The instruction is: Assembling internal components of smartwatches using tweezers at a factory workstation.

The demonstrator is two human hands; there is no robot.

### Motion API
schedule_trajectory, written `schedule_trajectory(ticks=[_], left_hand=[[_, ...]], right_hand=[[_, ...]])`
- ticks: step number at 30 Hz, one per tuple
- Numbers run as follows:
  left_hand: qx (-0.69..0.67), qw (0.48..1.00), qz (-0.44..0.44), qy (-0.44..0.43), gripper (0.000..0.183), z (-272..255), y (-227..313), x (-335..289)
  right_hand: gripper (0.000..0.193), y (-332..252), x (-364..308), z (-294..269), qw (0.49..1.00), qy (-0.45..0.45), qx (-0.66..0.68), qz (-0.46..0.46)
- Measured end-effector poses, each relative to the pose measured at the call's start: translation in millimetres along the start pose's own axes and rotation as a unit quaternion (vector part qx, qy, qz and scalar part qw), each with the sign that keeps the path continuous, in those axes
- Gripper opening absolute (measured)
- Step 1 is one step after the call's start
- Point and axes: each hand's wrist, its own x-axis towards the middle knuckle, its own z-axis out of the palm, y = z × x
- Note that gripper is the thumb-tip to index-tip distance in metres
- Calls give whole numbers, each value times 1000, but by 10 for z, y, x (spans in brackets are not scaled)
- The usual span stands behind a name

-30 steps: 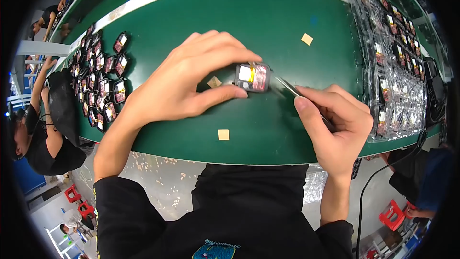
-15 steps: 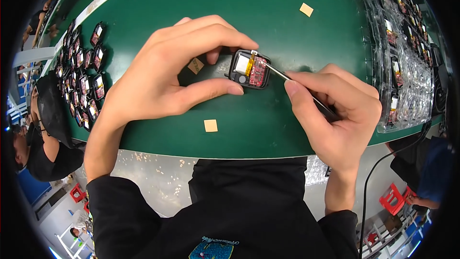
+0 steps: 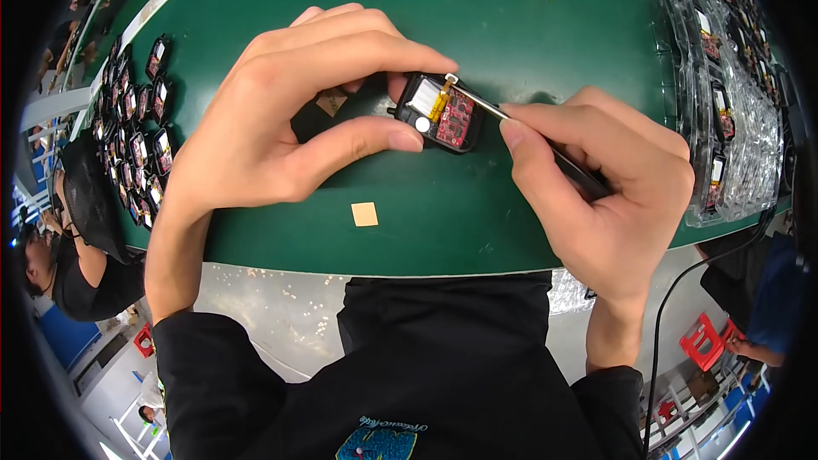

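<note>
My left hand (image 3: 285,111) is closed round the edge of a small black device housing (image 3: 464,146), thumb on the near side and index finger on the far side. Inside the open housing are a red circuit board (image 3: 456,117), a silvery-white battery (image 3: 425,95) with yellow tape, and a round pale part (image 3: 423,124). A slim pair of dark tweezers (image 3: 562,160) is pinched in my right hand (image 3: 609,179). Their metal tip reaches the housing's far edge, beside a small white end piece (image 3: 451,78) of the yellow strip; whether they touch is unclear.
Many similar open housings (image 3: 136,149) stand clustered at the left of the green table (image 3: 443,234). Clear plastic trays (image 3: 741,153) holding more of them lie at the right. Tan paper squares (image 3: 365,214) lie on the tabletop. A black cable (image 3: 660,332) hangs at right.
The tweezers' tip has moved from the circuit board to the far edge by the white end piece. The housing has shifted slightly away from me and tilted.
</note>
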Motion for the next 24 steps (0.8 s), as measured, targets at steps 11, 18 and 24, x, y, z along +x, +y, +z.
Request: schedule_trajectory(ticks=[11,18,24], left_hand=[[-28,999,-36,14,57,10,34,15],[-22,999,-24,2,53,-15,32,29],[-40,999,4,-13,54,-44,-34,21]], right_hand=[[22,-19,-22,-9,999,21,-32,-28],[25,22,-23,50,993,41,-69,-85],[22,-7,-5,28,997,16,-42,-56]])
